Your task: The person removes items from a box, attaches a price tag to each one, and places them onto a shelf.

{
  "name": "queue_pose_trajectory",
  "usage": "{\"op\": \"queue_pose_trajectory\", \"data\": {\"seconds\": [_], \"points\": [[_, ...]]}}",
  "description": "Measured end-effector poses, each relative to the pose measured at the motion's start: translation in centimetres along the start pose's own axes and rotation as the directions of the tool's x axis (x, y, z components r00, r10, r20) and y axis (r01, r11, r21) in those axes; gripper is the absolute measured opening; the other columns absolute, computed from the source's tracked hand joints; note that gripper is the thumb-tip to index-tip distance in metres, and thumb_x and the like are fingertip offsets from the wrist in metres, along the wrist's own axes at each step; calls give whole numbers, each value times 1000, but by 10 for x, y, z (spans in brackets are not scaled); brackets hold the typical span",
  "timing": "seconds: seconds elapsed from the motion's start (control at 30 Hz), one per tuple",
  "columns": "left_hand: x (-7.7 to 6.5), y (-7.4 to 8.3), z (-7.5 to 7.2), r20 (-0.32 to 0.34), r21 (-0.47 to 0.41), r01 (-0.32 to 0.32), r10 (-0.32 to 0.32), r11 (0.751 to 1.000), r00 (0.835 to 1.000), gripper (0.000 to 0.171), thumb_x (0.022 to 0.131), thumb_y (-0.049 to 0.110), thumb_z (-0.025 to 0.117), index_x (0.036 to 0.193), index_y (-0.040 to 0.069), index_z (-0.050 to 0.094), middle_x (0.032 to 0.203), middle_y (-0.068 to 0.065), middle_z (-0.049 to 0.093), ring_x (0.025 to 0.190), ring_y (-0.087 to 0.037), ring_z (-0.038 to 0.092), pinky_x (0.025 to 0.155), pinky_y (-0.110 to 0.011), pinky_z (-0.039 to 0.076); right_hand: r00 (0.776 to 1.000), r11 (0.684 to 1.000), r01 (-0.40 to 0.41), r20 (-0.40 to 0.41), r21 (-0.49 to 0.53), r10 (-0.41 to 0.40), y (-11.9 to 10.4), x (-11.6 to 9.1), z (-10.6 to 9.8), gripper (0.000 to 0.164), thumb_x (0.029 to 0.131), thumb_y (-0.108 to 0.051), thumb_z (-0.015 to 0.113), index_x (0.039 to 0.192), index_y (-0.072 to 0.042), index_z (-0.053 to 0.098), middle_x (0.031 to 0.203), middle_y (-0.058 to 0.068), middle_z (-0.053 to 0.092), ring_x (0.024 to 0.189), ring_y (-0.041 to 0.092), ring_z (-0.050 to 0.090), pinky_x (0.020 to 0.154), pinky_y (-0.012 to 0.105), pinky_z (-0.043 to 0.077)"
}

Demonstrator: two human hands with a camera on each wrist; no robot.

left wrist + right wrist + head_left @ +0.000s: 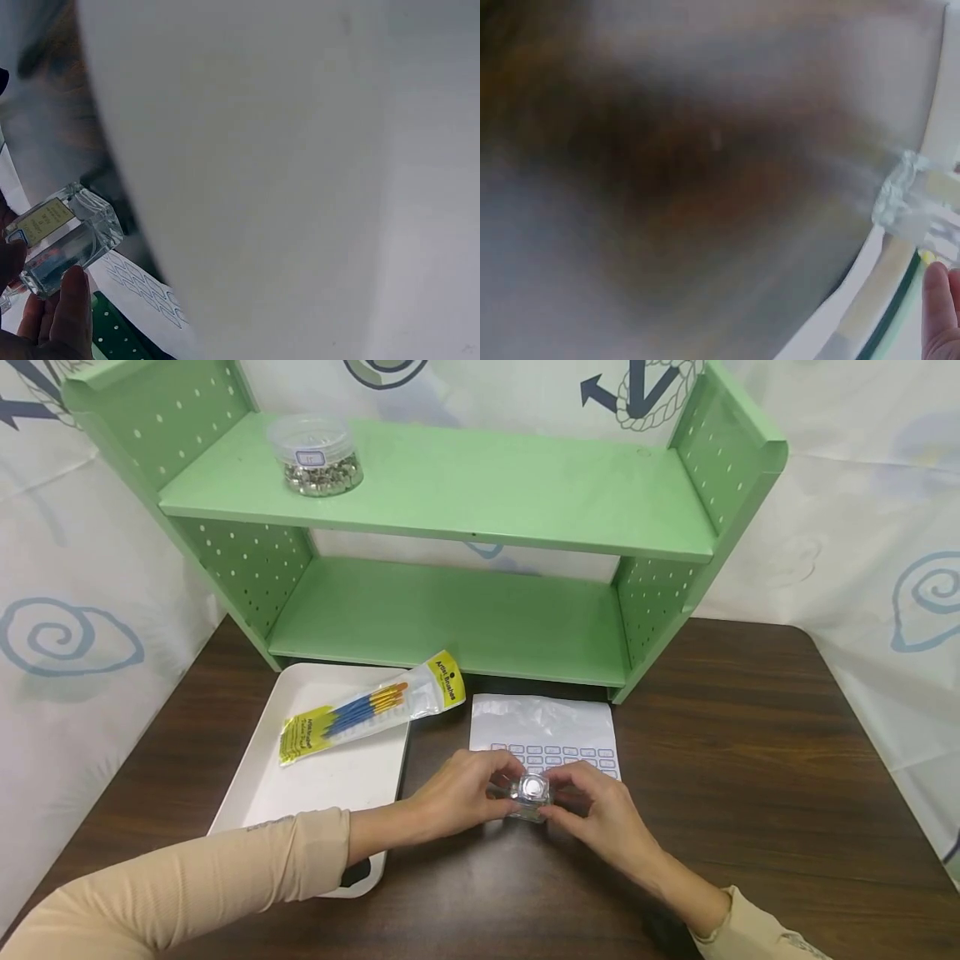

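Note:
A small clear glass bottle [529, 810] with a shiny silver top stands between the two hands, just in front of the sticker sheet [543, 727]. My left hand [467, 789] pinches it from the left between thumb and fingers. From the other side my right hand [602, 808] grips it the same way. In the left wrist view the bottle [79, 244] shows a yellowish printed label [45, 221] and a blue-edged sticker by the thumb. Only the thick base end of the bottle [896, 199] and some fingertips [937, 300] appear in the right wrist view.
A white tray [330, 793] lies to the left, with a packet of artist brushes [367, 710] across it. Behind stands a green two-level shelf [450, 618]. On its upper board is a clear round jar [318, 460] of small metallic pieces.

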State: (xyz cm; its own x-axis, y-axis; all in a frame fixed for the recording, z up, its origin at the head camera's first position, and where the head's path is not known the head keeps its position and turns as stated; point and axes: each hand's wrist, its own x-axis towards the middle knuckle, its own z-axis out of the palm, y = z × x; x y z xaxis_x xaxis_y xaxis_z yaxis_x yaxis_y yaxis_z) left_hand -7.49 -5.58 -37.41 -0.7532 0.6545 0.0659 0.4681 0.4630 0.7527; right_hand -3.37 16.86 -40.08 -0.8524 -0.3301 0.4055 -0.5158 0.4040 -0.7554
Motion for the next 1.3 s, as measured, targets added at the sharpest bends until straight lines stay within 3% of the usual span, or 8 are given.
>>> {"op": "queue_pose_trajectory", "data": {"seconds": [0.3,0.43,0.53,0.7,0.83,0.93,1.03,1.3], "points": [[-1,-3,1,1,27,-11,11,1000,1000,26,84,4,81,109,-1,74,107,-13,79,94,-21,78,82,-19,60,985,1000,-8,-170,4,9,-11,17,-37,37,72,22,79,106,10,69,99,20,71,99,-10,64,82,15,59],[-2,-3,0,11,18,1,-2,1000,1000,27,84,3,81,110,-2,74,108,-14,79,95,-23,78,82,-20,61,949,999,-9,-314,31,18,-16,34,-59,34,75,27,73,106,16,66,102,1,73,96,-9,67,83,11,57],[-1,-3,0,16,15,5,-6,1000,1000,27,84,3,81,110,-2,74,108,-14,79,96,-23,78,82,-20,61,892,993,34,-451,115,22,-18,49,-75,31,80,26,69,110,17,65,102,-12,72,91,-4,69,80,10,57],[-1,-3,0,18,16,2,-2,1000,1000,26,85,3,81,110,-1,74,108,-14,79,97,-23,78,83,-21,61,746,925,191,-661,328,80,-16,76,-97,29,85,18,69,111,4,70,98,0,73,92,10,69,83,16,57],[-1,-5,1,22,4,0,0,1000,1000,26,85,3,81,110,-1,74,109,-13,79,99,-23,78,84,-22,61,642,882,246,-750,401,162,-11,94,-106,31,83,18,70,108,0,69,98,7,69,98,17,67,89,20,57],[-1,-6,1,33,-28,7,-6,1000,999,26,86,2,80,110,-2,73,110,-15,78,101,-25,77,85,-22,61,598,877,235,-774,419,209,-6,105,-109,32,82,18,70,108,-1,68,98,7,68,100,17,66,89,20,56],[-1,-7,2,44,-66,16,-13,998,999,26,86,0,79,111,-3,72,111,-16,78,103,-27,77,85,-21,61,586,879,216,-777,425,232,-2,113,-110,32,83,17,70,108,-2,70,100,5,70,102,17,66,91,21,55],[-1,-9,2,60,-132,22,-14,991,998,25,86,-1,79,110,-5,71,110,-17,77,106,-27,76,84,-16,59,623,908,158,-753,388,213,8,123,-106,31,87,11,70,116,2,74,104,2,78,95,13,69,88,21,54]]}}
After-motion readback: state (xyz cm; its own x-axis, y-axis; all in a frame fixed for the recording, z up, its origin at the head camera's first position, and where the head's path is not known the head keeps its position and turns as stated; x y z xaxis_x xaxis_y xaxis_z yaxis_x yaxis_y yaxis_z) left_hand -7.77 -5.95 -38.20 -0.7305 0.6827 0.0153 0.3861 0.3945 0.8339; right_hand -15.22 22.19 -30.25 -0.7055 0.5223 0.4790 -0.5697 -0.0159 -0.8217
